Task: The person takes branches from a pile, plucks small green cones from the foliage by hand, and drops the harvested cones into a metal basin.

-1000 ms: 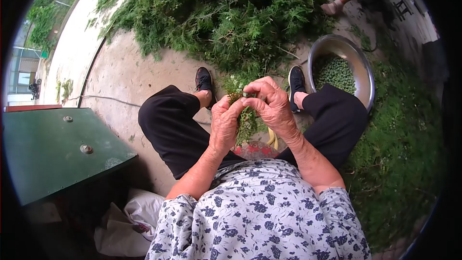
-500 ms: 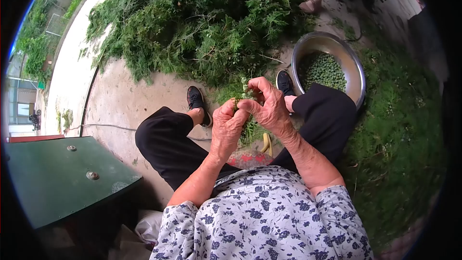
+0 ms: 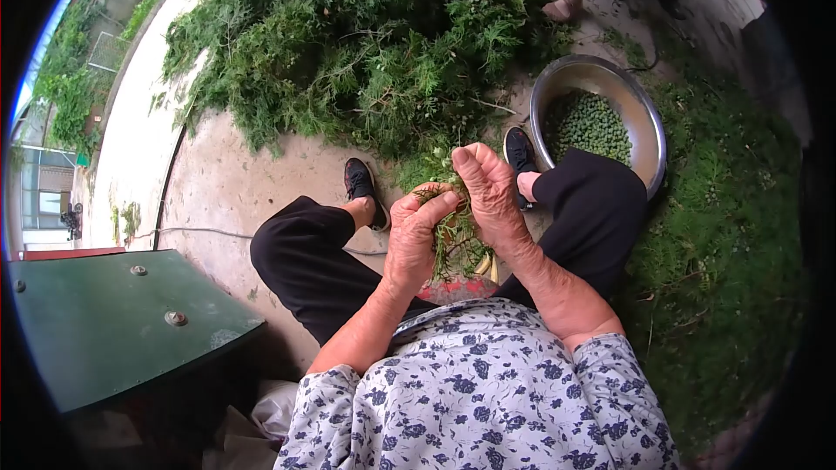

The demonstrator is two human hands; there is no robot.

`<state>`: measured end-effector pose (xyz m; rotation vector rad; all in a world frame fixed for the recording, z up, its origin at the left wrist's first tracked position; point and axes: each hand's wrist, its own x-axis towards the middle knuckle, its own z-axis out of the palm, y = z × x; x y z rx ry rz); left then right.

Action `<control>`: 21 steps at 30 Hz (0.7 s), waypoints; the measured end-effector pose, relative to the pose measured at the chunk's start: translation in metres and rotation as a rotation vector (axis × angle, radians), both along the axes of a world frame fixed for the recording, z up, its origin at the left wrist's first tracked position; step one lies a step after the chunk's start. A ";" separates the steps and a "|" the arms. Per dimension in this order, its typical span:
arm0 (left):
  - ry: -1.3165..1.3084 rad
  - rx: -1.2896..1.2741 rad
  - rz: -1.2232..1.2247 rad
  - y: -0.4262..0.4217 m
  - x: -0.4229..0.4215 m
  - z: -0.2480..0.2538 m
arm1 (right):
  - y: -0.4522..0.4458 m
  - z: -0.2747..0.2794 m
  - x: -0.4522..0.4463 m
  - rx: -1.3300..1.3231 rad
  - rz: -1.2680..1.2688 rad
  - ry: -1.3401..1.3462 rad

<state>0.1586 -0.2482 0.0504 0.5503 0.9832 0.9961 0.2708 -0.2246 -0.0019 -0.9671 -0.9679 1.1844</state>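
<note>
My left hand (image 3: 413, 237) is closed around a leafy evergreen sprig (image 3: 455, 248), its thumb lying along the top and greenery hanging below the fingers. Close beside it on the right, my right hand (image 3: 495, 196) is closed in a pinch, thumb and fingers together at the sprig's upper end. Small pale green cones (image 3: 441, 157) show by its thumb tip, but what sits between those fingers is hidden. Beyond my right knee, a metal basin (image 3: 655, 135) stands with many small round green cones (image 3: 594, 129) in it.
A large heap of cut evergreen branches (image 3: 348, 43) covers the ground ahead. More greenery (image 3: 714, 296) is spread on my right. A green-topped table (image 3: 113, 318) stands at left. Another person's foot (image 3: 564, 5) is beyond the heap. A cable (image 3: 200, 230) crosses the concrete.
My right hand has drawn slightly apart from the left, its thumb now pointing up. More of the sprig shows between and below my hands. The view has shifted slightly.
</note>
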 end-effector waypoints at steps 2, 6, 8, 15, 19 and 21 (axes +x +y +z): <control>-0.069 -0.016 -0.022 0.000 -0.005 -0.011 | -0.003 0.012 0.000 -0.257 0.093 0.348; -0.037 -0.005 0.011 0.001 -0.006 -0.007 | -0.005 0.034 0.005 -0.450 0.125 0.547; -0.061 -0.002 0.046 0.001 -0.005 -0.007 | -0.005 0.030 0.004 -0.436 0.115 0.560; 0.060 0.017 0.019 0.002 -0.005 -0.003 | -0.009 0.030 0.009 -0.469 0.228 0.553; 0.077 0.019 0.047 0.001 -0.011 -0.008 | -0.008 0.013 0.015 -0.466 0.296 0.659; 0.070 0.011 0.073 0.002 -0.013 -0.011 | -0.007 0.009 0.016 -0.454 0.292 0.684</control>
